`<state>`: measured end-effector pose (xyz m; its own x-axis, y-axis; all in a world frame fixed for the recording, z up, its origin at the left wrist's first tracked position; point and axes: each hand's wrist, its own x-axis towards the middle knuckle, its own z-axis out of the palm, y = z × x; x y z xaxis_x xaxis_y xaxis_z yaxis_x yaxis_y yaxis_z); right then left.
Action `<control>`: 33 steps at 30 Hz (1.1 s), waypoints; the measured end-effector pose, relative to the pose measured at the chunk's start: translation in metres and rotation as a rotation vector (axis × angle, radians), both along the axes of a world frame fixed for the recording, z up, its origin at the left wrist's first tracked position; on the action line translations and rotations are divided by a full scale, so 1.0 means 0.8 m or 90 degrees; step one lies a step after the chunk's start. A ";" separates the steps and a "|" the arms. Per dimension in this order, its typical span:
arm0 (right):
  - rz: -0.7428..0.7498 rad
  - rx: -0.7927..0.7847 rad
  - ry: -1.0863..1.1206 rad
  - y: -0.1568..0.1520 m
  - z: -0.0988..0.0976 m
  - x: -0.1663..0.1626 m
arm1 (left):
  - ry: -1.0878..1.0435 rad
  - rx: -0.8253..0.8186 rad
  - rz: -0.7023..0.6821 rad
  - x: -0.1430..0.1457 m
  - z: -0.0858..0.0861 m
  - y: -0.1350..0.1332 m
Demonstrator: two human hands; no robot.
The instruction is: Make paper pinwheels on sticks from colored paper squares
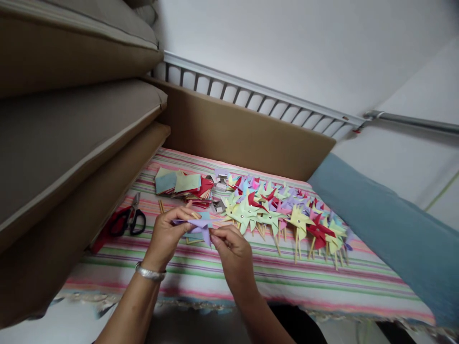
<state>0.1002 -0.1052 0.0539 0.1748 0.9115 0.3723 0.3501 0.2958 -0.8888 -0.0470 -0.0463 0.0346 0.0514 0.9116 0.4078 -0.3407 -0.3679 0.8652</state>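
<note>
Between both hands is a purple paper pinwheel, partly folded, held just above the striped cloth. My left hand pinches its left side with thumb and fingers. From the right, my right hand has its fingertips closed at the pinwheel's edge; whether they also grip something small, I cannot make out. Beneath the pinwheel lies a blue paper piece, partly covered. Black-handled scissors rest to the left of my left hand. Many finished-looking paper pinwheels on sticks lie in a pile to the right.
A stack of coloured paper squares lies behind my hands. Thick brown cushions rise on the left, and a brown board stands at the back before a metal rail. A blue cushion borders the striped cloth on the right.
</note>
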 end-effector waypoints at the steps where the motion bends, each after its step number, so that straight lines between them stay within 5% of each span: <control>1: -0.002 0.001 0.005 0.000 -0.001 -0.001 | 0.003 0.001 0.001 0.000 0.000 0.000; 21: -0.034 -0.006 0.060 -0.001 -0.012 -0.006 | 0.030 -0.022 0.010 -0.005 -0.016 0.006; 33: -0.014 -0.117 -0.048 -0.050 -0.069 0.077 | 0.042 -0.270 -0.012 0.048 -0.011 -0.037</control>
<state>0.1615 -0.1453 -0.0015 0.1733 0.9617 0.2123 0.4221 0.1222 -0.8983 -0.0086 -0.0757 0.0259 0.0830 0.9965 -0.0073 -0.2822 0.0306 0.9589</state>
